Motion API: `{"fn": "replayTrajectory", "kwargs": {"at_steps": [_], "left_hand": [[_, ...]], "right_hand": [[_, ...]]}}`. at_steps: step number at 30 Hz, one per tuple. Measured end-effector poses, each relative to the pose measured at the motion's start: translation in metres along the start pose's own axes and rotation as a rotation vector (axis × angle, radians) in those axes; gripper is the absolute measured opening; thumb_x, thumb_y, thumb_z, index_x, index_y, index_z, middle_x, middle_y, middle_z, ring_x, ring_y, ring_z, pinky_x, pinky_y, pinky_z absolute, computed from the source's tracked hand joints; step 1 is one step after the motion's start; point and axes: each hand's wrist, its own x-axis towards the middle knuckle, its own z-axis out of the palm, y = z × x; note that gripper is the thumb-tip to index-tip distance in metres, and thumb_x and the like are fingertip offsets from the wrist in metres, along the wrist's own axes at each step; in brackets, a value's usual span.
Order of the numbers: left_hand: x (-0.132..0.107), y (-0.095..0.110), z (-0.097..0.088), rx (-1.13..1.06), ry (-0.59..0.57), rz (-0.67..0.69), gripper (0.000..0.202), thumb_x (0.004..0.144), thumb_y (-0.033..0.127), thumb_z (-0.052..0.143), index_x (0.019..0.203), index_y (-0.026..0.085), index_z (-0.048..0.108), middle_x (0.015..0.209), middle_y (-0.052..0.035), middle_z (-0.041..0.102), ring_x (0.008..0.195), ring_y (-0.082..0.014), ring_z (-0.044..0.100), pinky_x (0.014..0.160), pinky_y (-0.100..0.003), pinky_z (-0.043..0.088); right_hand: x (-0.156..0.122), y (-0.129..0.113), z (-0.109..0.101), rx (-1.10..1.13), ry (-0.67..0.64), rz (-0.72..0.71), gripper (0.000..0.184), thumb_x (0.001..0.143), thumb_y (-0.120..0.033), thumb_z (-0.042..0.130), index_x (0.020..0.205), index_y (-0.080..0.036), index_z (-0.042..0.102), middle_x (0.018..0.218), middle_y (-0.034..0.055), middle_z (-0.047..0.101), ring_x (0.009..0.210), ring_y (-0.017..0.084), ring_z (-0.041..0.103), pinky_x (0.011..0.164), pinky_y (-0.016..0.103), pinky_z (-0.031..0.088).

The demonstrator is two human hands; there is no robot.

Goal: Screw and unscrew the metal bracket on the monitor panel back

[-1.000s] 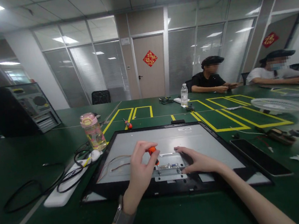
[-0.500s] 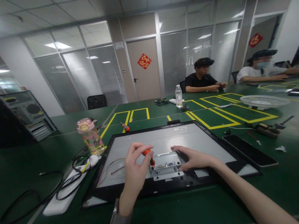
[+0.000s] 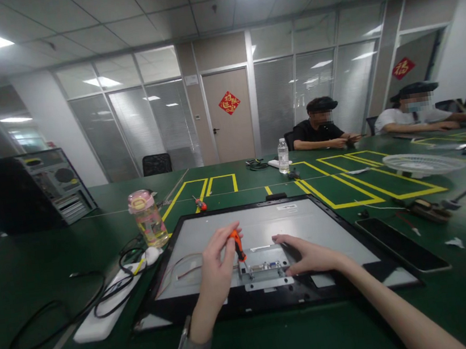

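Note:
An orange and black screwdriver (image 3: pixel 238 245) stands nearly upright at the left end of a metal bracket (image 3: pixel 266 266) with ports on it. The fingers of my left hand (image 3: pixel 219 259) are closed about the handle. My right hand (image 3: pixel 310 253) grips the bracket's right end, thumb at the near side and fingertips at the far side. Under the bracket lies a display panel (image 3: pixel 217 222) with a grey metal back and black frame. Thin wires (image 3: pixel 184 272) run across the panel's left part. The screwdriver's tip is too small to make out.
Left of the panel are a pink-lidded bottle (image 3: pixel 148 220), a white power strip (image 3: pixel 99 315) and black cables (image 3: pixel 48 304). A phone-like black slab (image 3: pixel 400 241) lies at right. A second screwdriver (image 3: pixel 201 204) and water bottle (image 3: pixel 283 156) stand farther back; people sit across the table.
My left-hand fingers have straightened and shifted on the handle, so more of the screwdriver shows. My right hand keeps its place on the bracket. The camera view has shifted slightly.

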Motion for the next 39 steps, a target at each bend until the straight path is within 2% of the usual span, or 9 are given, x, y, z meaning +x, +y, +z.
{"fn": "replayTrajectory", "kwargs": {"at_steps": [2, 6, 12, 18, 22, 27, 32, 37, 39], "left_hand": [[0.000, 0.000, 0.003, 0.035, 0.032, -0.006, 0.029, 0.094, 0.025, 0.051, 0.118, 0.022, 0.067, 0.104, -0.0065, 0.065, 0.091, -0.0169, 0.065, 0.083, -0.029, 0.051], [0.001, -0.001, 0.005, 0.124, 0.121, 0.009, 0.021, 0.088, 0.026, 0.061, 0.105, 0.022, 0.072, 0.088, -0.0024, 0.059, 0.080, -0.0145, 0.060, 0.076, -0.026, 0.050], [0.000, -0.001, 0.003, 0.137, 0.153, 0.002, 0.031, 0.097, 0.028, 0.044, 0.114, 0.020, 0.069, 0.101, -0.0064, 0.060, 0.091, -0.0167, 0.060, 0.079, -0.028, 0.050], [0.001, -0.002, 0.001, 0.202, 0.221, -0.007, 0.022, 0.091, 0.029, 0.057, 0.104, 0.022, 0.073, 0.089, -0.0025, 0.057, 0.081, -0.0144, 0.059, 0.076, -0.026, 0.049], [0.001, -0.001, 0.002, 0.146, 0.178, -0.004, 0.030, 0.096, 0.026, 0.045, 0.114, 0.021, 0.069, 0.103, -0.0061, 0.061, 0.093, -0.0159, 0.061, 0.083, -0.028, 0.050], [0.001, -0.001, 0.001, 0.160, 0.152, -0.008, 0.025, 0.093, 0.027, 0.054, 0.111, 0.022, 0.070, 0.096, -0.0043, 0.060, 0.085, -0.0149, 0.061, 0.077, -0.027, 0.051], [0.002, -0.005, -0.001, 0.137, 0.124, -0.011, 0.032, 0.097, 0.026, 0.044, 0.121, 0.022, 0.065, 0.110, -0.0066, 0.063, 0.102, -0.0170, 0.062, 0.090, -0.031, 0.049], [0.003, -0.004, -0.001, 0.171, 0.147, 0.003, 0.024, 0.090, 0.028, 0.058, 0.109, 0.022, 0.071, 0.096, -0.0042, 0.064, 0.086, -0.0158, 0.063, 0.076, -0.027, 0.052], [0.002, -0.002, -0.001, 0.162, 0.142, 0.000, 0.025, 0.092, 0.028, 0.056, 0.111, 0.023, 0.071, 0.101, -0.0053, 0.064, 0.092, -0.0169, 0.063, 0.081, -0.029, 0.052]], "right_hand": [[0.000, 0.000, 0.000, -0.004, 0.002, -0.004, 0.089, 0.067, -0.043, 0.079, 0.143, -0.016, 0.043, 0.155, 0.0149, 0.035, 0.142, 0.033, 0.032, 0.120, 0.045, 0.022], [0.001, 0.003, 0.001, -0.004, 0.003, -0.010, 0.090, 0.066, -0.042, 0.079, 0.143, -0.013, 0.042, 0.155, 0.0167, 0.035, 0.142, 0.033, 0.033, 0.120, 0.045, 0.023], [0.000, 0.006, 0.001, -0.002, 0.003, -0.014, 0.088, 0.066, -0.042, 0.079, 0.143, -0.016, 0.043, 0.155, 0.0156, 0.035, 0.142, 0.034, 0.033, 0.120, 0.047, 0.023], [0.002, 0.009, 0.001, -0.007, 0.001, -0.022, 0.090, 0.067, -0.044, 0.079, 0.143, -0.015, 0.042, 0.155, 0.0160, 0.036, 0.142, 0.033, 0.033, 0.120, 0.046, 0.023], [0.002, 0.012, 0.002, -0.003, 0.006, -0.027, 0.089, 0.067, -0.044, 0.078, 0.143, -0.014, 0.042, 0.155, 0.0169, 0.034, 0.142, 0.033, 0.033, 0.121, 0.046, 0.022], [0.001, 0.009, 0.001, 0.000, 0.001, -0.019, 0.087, 0.067, -0.046, 0.079, 0.142, -0.019, 0.043, 0.155, 0.0139, 0.036, 0.142, 0.034, 0.032, 0.120, 0.049, 0.022], [-0.001, 0.005, 0.000, 0.001, -0.001, -0.015, 0.087, 0.067, -0.046, 0.078, 0.142, -0.018, 0.043, 0.155, 0.0148, 0.035, 0.142, 0.033, 0.033, 0.120, 0.048, 0.023], [0.000, 0.010, 0.001, -0.001, 0.000, -0.034, 0.087, 0.068, -0.046, 0.078, 0.142, -0.016, 0.042, 0.155, 0.0154, 0.035, 0.143, 0.032, 0.032, 0.121, 0.046, 0.022], [0.000, 0.011, 0.001, 0.002, -0.003, -0.041, 0.086, 0.069, -0.046, 0.078, 0.142, -0.018, 0.042, 0.155, 0.0145, 0.035, 0.143, 0.031, 0.032, 0.121, 0.046, 0.022]]}}
